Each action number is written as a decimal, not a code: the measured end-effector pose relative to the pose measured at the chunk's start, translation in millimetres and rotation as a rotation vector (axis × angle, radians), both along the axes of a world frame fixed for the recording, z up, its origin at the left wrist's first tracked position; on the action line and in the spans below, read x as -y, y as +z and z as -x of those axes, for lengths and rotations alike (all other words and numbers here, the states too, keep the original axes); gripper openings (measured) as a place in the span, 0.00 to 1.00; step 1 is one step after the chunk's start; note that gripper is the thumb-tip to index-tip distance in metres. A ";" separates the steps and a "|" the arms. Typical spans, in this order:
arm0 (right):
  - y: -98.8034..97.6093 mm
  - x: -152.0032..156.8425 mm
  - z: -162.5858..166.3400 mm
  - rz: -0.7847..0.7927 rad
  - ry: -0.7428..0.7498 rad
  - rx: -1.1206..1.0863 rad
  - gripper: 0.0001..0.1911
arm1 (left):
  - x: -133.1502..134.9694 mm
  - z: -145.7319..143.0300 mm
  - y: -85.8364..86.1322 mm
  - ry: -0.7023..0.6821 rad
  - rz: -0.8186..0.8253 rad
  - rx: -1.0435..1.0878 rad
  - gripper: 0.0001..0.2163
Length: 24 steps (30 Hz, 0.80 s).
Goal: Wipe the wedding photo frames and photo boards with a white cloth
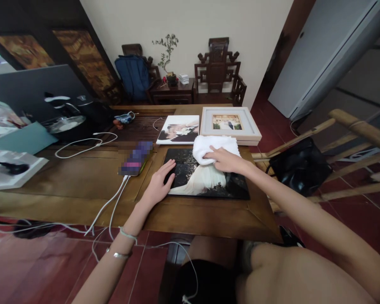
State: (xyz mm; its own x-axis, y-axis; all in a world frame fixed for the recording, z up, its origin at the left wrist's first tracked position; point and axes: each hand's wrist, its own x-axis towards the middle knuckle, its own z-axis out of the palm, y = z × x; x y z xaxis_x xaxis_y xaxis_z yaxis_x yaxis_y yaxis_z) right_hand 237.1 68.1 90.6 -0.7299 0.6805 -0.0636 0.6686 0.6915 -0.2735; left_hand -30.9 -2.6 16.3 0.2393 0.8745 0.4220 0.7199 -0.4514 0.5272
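Note:
A dark photo panel showing a pale flowing dress lies flat near the table's front edge. My left hand rests on its left edge with the fingers stretched out. On the panel's upper right part, my right hand is closed on a folded white towel and presses it down. The towel covers part of the picture and reaches the panel's far edge. Behind the panel lies a white-edged photo print. To its right is a framed photo with a pale wooden frame, just past the towel.
A phone with white cables lies left of my left hand. Farther left stand a lidded pot, a black kettle and a white holder. A bamboo chair holding a black bag stands right of the table.

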 end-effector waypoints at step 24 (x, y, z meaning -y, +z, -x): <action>31.5 43.3 5.0 0.183 0.168 0.057 0.32 | -0.6 0.4 -1.7 -0.003 -0.003 -0.004 0.18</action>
State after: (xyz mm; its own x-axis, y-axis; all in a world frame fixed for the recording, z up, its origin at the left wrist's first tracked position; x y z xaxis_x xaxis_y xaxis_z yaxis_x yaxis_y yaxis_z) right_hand 232.2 24.7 122.1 -0.8234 0.5235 -0.2189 0.5665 0.7363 -0.3700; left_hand -31.3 -2.0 14.6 0.2438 0.8725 0.4234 0.7207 -0.4552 0.5229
